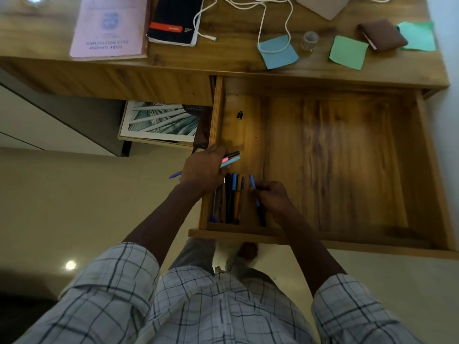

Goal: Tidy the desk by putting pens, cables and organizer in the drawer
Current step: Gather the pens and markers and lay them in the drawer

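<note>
The drawer (pixel 347 157) is standing open at centre right of the frame. A row of pens (pixel 229 197) is lying side by side against its left wall, near the front edge.

The left hand (pixel 202 171) is gripping a bundle of further pens (pixel 231 158) above the left wall; their tips are projecting from both sides of the fist. The right hand (pixel 272 196) is pinching a single blue pen (pixel 255 194) and is positioning it just beside the row.

Judged status: pen stowage is partly complete. The bundle and the single pen are not yet released.

Remaining: the white cable (pixel 263 23) is lying loose on the desk (pixel 223 58) at top centre, crossing a blue note (pixel 278 53). No organizer can be identified with certainty. A small dark item (pixel 239 115) is resting at the drawer's upper left.
</note>
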